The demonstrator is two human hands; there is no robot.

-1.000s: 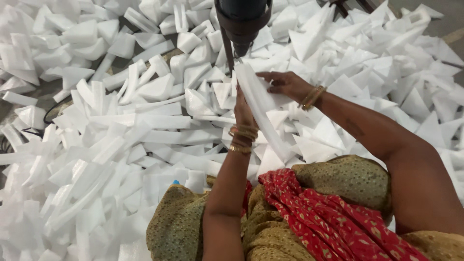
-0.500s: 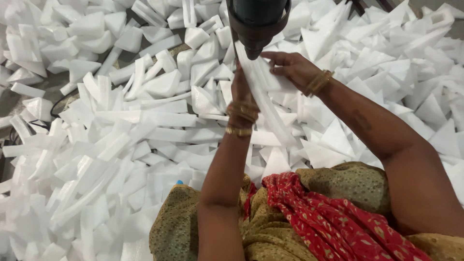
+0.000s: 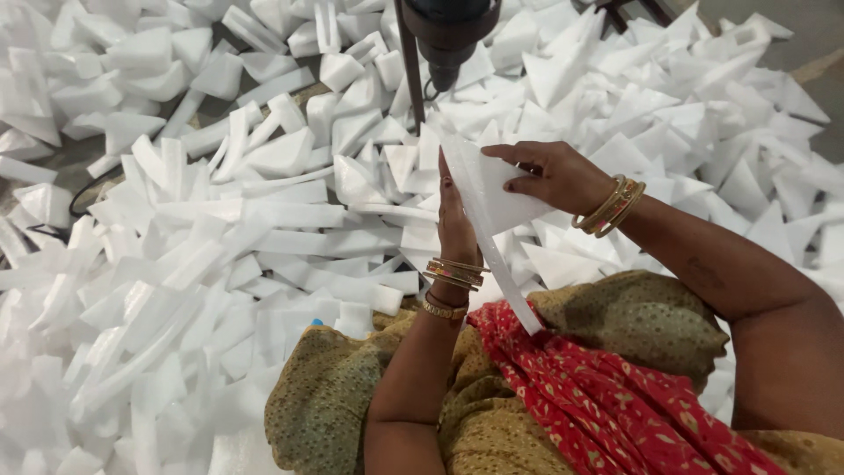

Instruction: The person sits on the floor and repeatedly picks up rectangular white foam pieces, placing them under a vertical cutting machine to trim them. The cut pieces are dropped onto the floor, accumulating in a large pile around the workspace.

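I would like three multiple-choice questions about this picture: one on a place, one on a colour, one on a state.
1. Where is the dark machine head?
A. above the held foam piece
B. on the person's lap
C. at the far left

2. What colour is the patterned cloth over the lap?
A. blue
B. red
C. white

3. How is the white foam piece held?
A. by the left hand alone
B. lying loose in the pile
C. between both hands

Answers: 1 A, it hangs at the top edge over the piece. 2 B, red with a small print. 3 C, the left hand and the right hand both press on it.
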